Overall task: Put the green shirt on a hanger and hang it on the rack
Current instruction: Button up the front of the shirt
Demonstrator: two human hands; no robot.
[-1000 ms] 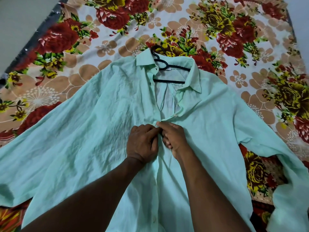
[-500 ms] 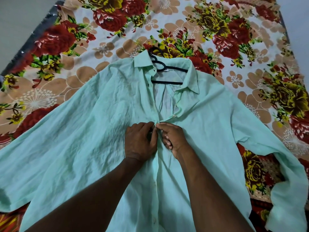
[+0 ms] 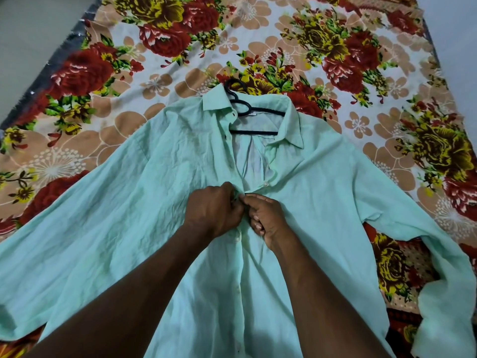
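Note:
The pale green shirt [image 3: 129,228] lies spread front-up on a flowered bedsheet, sleeves out to both sides. A black hanger [image 3: 247,109] sits inside its open collar, with the hook poking out past the collar's left side. My left hand [image 3: 211,210] and my right hand [image 3: 265,218] meet at the button placket, mid-chest. Each pinches one edge of the shirt front, fingers curled. Below the hands the placket lies closed; above them it gapes open to the collar.
The flowered bedsheet [image 3: 361,60] covers the surface under and beyond the shirt. Grey floor [image 3: 31,34] shows at the far left, past the sheet's edge. No rack is in view.
Both hands have stayed at the same spot on the placket, fingers working slightly. The shirt and hanger have not shifted on the sheet.

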